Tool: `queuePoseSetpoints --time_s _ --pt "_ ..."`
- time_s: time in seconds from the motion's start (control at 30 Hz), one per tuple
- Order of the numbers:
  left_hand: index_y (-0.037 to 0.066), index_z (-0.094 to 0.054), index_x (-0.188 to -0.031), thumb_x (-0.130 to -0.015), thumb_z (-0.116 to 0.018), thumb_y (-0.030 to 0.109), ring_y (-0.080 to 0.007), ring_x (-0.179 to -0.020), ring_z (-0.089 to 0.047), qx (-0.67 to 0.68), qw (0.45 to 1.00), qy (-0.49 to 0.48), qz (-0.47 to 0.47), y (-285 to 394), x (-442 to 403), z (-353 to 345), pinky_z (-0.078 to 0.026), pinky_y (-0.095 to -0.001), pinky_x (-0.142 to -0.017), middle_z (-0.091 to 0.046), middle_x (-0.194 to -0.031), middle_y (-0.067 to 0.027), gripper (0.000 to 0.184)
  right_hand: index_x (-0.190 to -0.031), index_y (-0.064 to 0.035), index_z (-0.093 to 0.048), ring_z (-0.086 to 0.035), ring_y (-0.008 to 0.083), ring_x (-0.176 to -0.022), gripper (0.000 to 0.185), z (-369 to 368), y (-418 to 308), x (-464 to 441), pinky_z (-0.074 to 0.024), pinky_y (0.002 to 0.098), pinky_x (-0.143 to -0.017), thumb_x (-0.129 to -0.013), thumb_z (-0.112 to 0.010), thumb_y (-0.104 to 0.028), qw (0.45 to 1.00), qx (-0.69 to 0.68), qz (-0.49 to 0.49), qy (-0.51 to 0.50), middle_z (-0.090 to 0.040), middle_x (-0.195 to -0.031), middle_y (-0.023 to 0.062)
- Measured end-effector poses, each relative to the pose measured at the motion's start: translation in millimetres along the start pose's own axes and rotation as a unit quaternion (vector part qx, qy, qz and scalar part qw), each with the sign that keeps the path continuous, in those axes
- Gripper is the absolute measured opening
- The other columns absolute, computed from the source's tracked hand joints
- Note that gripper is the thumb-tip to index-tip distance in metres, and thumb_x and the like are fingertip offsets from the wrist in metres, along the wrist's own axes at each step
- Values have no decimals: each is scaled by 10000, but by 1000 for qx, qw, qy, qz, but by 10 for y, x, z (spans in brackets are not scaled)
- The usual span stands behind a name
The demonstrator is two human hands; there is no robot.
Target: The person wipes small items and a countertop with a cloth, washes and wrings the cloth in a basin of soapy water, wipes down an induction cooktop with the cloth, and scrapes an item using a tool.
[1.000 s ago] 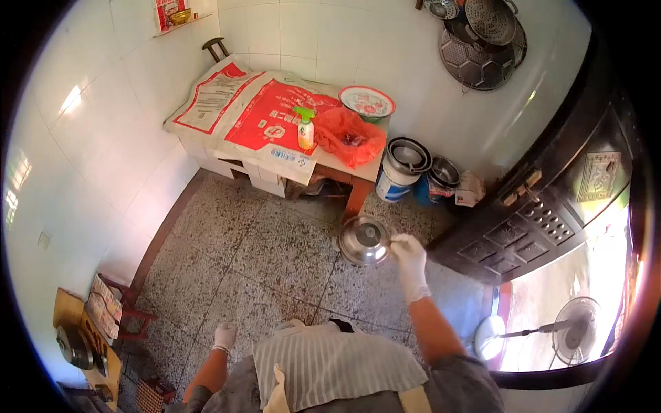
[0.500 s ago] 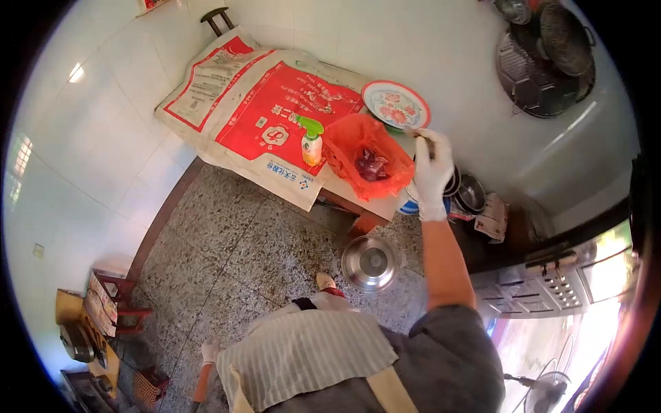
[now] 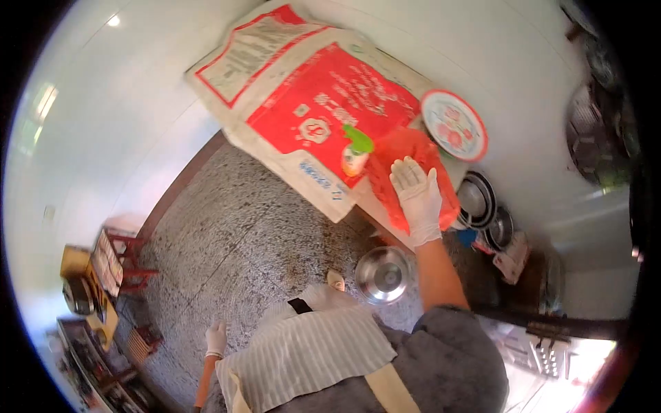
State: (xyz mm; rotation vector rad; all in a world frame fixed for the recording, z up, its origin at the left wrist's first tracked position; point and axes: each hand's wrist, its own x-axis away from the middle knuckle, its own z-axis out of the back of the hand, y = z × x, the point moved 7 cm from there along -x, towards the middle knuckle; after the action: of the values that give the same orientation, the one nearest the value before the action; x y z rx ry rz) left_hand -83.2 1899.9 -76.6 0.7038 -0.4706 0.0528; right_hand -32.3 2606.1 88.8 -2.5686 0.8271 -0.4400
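My right hand (image 3: 416, 196), in a white glove, is held over the red plastic bag (image 3: 384, 196) on the table. Its palm faces up and the fingers are stretched out, with nothing in them. The hand covers the bag's mouth, so the contents are hidden. Just left of the bag stands a spray bottle (image 3: 355, 162) with a green head. Behind the bag, a round enamel plate (image 3: 454, 125) with a red rim and flower pattern leans or lies at the table's end. My left hand (image 3: 216, 339), also gloved, hangs low over the floor, fingers loosely extended, touching nothing.
A printed sack (image 3: 275, 138) covers the table. On the floor stands a steel basin (image 3: 383, 275). More metal bowls (image 3: 475, 198) sit right of the table, and dark pans (image 3: 592, 131) hang on the wall. A red stool (image 3: 127, 258) is at left.
My right hand has come down from the plate to above the bag and opened; the small dark thing it pinched is out of sight. The view has turned.
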Motion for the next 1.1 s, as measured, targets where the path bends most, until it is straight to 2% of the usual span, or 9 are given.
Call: queuePoseSetpoints --time_s 0.13,0.37,0.4,0.47,0.5,0.53,0.57,0.87,1.1 --pt "-9 -718 -986 -969 -548 306 -230 -820 -703 -50 996 58 -43 -778 228 187 -522 -361 -751 -736 -869 -146 358 -1391 81 -431 -469 416 -1313 746 -863 1229 80 -351 515 -1136 -1017 -363 -561 987 -53 -133 -78 -511 -1366 305" --pt "23 -718 -906 -965 -554 284 -227 -734 -687 355 890 196 208 -2937 1277 608 -540 -389 -688 -724 -815 -137 314 -1204 23 -569 -535 407 -1221 536 -2413 3893 1045 -435 529 -1047 -1016 -450 -464 917 46 -296 -262 -583 -1264 268" --pt "47 -690 -865 -932 -577 270 -260 -717 -687 114 963 162 183 -3141 1367 810 -548 -407 -667 -710 -795 -132 258 -1123 16 -589 -572 391 -1155 435 -2587 4400 1233 -454 506 -1021 -1026 -474 -392 906 59 -317 -275 -618 -1189 243" --pt "101 -604 -803 -830 -632 245 -356 -687 -673 -265 950 89 137 -3621 1750 1015 -543 -462 -613 -677 -753 -127 149 -925 -32 -593 -598 237 -882 87 -3005 5303 1746 -503 395 -808 -968 -590 -108 871 145 -307 -355 -651 -958 121" --pt "122 -614 -764 -833 -625 261 -343 -725 -686 -192 938 260 124 -4004 1985 1148 -535 -478 -611 -666 -732 -135 155 -895 -37 -583 -566 197 -779 63 -3222 5638 2024 -481 342 -733 -957 -581 -50 862 221 -281 -359 -625 -862 92" --pt "101 -636 -720 -847 -597 251 -347 -758 -683 -172 937 256 165 -4121 2048 1335 -525 -466 -640 -675 -727 -152 200 -872 -40 -575 -555 172 -751 81 -3283 5952 2162 -459 298 -698 -949 -570 -16 851 255 -282 -362 -602 -815 71" --pt "60 -671 -720 -864 -574 241 -331 -761 -679 197 871 329 307 -4618 2287 1135 -521 -420 -686 -695 -771 -167 251 -855 -46 -571 -549 160 -748 96 -3256 6213 2257 -447 294 -680 -946 -568 -15 825 275 -308 -386 -581 -795 55" --pt "17 -712 -828 -901 -583 327 -146 -705 -640 503 645 458 348 -5354 2403 1931 -510 -326 -681 -682 -716 -57 344 -763 -101 -493 -501 147 -622 300 -3549 8913 3287 -399 301 -552 -1020 -550 -245 717 401 -413 -394 -541 -710 37" --pt "29 -704 -902 -889 -552 378 -384 -876 -669 239 755 351 500 -5873 2879 2896 -515 -427 -793 -686 -885 -236 381 -649 -136 -399 -480 179 -555 510 -4234 11390 4118 -385 314 -524 -1035 -476 -459 673 405 -465 -408 -549 -623 82"
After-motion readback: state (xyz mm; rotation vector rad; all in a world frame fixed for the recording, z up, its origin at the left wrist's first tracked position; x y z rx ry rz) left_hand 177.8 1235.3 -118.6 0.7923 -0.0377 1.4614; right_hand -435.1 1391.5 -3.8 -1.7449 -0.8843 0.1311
